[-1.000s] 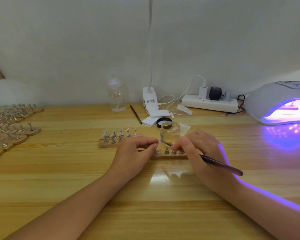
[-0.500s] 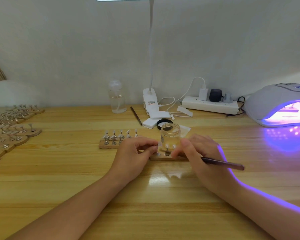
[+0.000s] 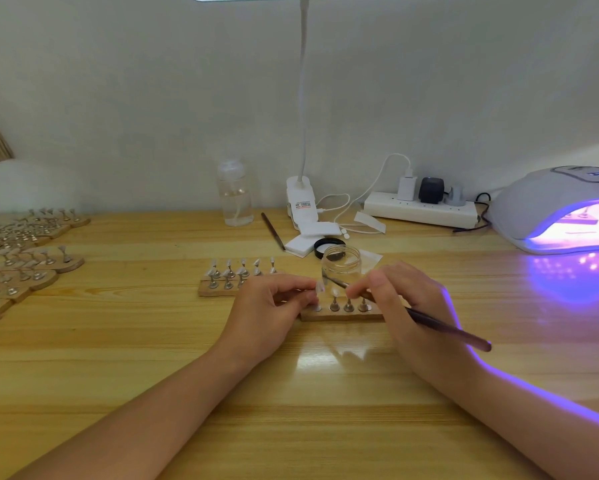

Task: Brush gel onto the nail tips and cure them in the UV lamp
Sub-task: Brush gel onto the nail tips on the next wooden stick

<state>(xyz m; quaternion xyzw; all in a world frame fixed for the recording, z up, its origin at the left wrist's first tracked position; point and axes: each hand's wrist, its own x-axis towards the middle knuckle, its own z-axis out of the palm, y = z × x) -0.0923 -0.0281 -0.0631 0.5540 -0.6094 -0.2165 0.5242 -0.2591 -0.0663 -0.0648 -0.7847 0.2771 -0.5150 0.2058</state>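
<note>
Both bare forearms are stretched in from the near edge, the left from 7 o'clock, the right from 4 o'clock, and converge near the centre. The left hand (image 3: 270,306) is turned palm-inward, its fingers (image 3: 299,284) curled and pinched together at their tips. The right hand (image 3: 408,306) is curled in a pen grip, thumb laid on top.

Bright, even light — slightly soft picture.
The UV lamp (image 3: 547,216) throws violet glare over the table (image 3: 118,341) — wide-angle bending at the edges.
</note>
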